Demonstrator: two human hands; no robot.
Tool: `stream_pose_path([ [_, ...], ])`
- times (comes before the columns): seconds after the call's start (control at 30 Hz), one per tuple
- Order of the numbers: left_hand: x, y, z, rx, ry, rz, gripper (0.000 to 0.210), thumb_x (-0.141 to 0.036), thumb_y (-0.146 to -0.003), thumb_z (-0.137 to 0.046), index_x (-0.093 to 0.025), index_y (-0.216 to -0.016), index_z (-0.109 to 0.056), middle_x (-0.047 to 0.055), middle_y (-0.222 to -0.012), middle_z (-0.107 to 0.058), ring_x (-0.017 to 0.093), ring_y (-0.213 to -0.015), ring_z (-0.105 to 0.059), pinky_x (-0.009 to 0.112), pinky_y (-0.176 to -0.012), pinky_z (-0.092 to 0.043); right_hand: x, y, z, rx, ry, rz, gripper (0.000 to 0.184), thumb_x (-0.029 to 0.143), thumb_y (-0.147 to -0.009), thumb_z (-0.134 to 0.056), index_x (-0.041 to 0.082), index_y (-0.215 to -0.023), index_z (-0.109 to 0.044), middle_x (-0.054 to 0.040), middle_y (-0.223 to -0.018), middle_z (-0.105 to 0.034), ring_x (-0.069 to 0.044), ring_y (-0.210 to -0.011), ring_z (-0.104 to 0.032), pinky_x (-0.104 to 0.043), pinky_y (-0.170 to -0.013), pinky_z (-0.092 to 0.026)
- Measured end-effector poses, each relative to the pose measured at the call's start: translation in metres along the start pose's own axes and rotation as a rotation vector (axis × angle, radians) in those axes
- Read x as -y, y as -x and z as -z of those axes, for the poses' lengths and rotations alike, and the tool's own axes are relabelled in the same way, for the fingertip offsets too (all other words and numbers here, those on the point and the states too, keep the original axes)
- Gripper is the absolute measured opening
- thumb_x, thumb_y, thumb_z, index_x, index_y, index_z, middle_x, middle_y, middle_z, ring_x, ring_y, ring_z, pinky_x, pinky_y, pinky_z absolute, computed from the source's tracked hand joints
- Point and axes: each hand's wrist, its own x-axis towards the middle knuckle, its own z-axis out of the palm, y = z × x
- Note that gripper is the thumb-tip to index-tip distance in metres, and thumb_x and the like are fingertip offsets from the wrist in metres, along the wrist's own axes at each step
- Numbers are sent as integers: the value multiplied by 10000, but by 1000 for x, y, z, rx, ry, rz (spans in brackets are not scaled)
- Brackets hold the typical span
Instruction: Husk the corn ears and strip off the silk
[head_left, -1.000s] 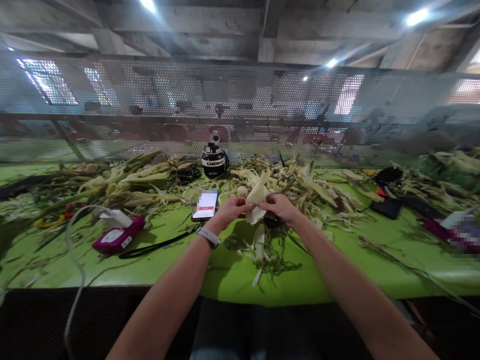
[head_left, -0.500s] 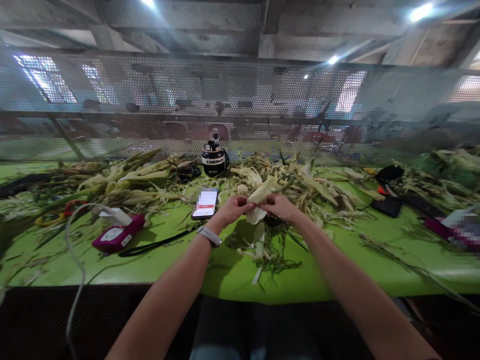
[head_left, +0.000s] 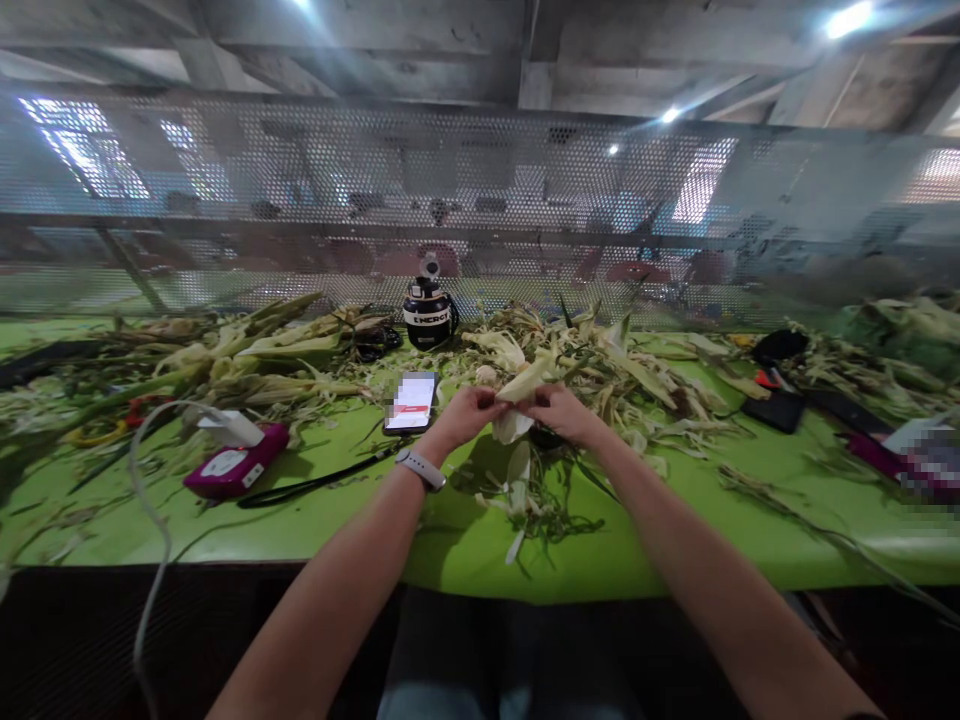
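Note:
A pale corn husk (head_left: pixel 529 378) is pinched between my two hands above the middle of the green table (head_left: pixel 465 560). My left hand (head_left: pixel 474 412), with a light watch on its wrist, is closed on the husk's left side. On the other side my right hand (head_left: pixel 556 412) grips it, fingers bent and partly hidden. Part of the husk hangs white below the fingers. Under my hands lie husk scraps and torn strips (head_left: pixel 525 490). Behind them spreads a heap of loose husks (head_left: pixel 630 365).
A phone (head_left: pixel 411 402) lies left of my hands, near a black strap (head_left: pixel 322 480). Farther left sit a purple power bank (head_left: pixel 238 465) with a white cable and a pile of husks (head_left: pixel 262 350). A black jug (head_left: pixel 429 318) stands before the perforated screen (head_left: pixel 487 180).
The husk piece in my hands has shifted slightly, and its white lower part looks folded differently. Both hands stay nearly in place.

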Motion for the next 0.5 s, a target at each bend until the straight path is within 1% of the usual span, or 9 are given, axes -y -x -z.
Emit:
stream_pose_path([
  [0.07,2,-1,-1,2,-22,-16,277,-421,-631,-660,-147,-601,-633,-7,-556,-562,116,-547,-467,233,-530,-362,-1,0,1,-8,74,4,200,336,-682,-642,141,-698,-685,9,-600,-611,-145,-578,-506,-262,-584,-397],
  [0.13,3,-1,-1,-9,-88,-28,277,-415,-660,-632,-144,-603,-616,-13,-552,-552,112,-551,-462,228,-527,-362,0,0,2,-11,183,10,186,314,-702,-626,134,-697,-675,2,-617,-619,-144,-592,-509,-254,-587,-391],
  [0.27,1,0,-2,-39,-335,-54,252,-360,-738,-546,-139,-624,-583,-26,-547,-518,100,-538,-427,218,-512,-332,3,0,4,32,421,53,167,251,-768,-571,120,-803,-669,-33,-746,-670,-158,-693,-556,-246,-658,-395],
  [0.33,-1,2,-4,-61,-468,-80,249,-343,-770,-514,-145,-629,-567,-24,-548,-503,100,-534,-409,224,-506,-302,4,0,2,49,545,76,166,233,-804,-533,122,-810,-656,-41,-753,-667,-153,-697,-556,-238,-656,-382],
  [0.43,-2,5,-8,-124,-644,-121,268,-337,-808,-488,-155,-620,-545,-8,-560,-501,111,-536,-399,244,-513,-265,5,1,-3,23,744,68,179,226,-835,-502,123,-767,-632,-60,-731,-650,-153,-667,-538,-238,-622,-355],
  [0.5,-1,7,-11,-165,-745,-135,271,-321,-828,-473,-159,-621,-538,10,-578,-520,122,-540,-407,260,-525,-251,7,2,-7,-9,838,50,184,217,-851,-483,120,-788,-625,-83,-764,-655,-164,-683,-545,-249,-629,-352],
])
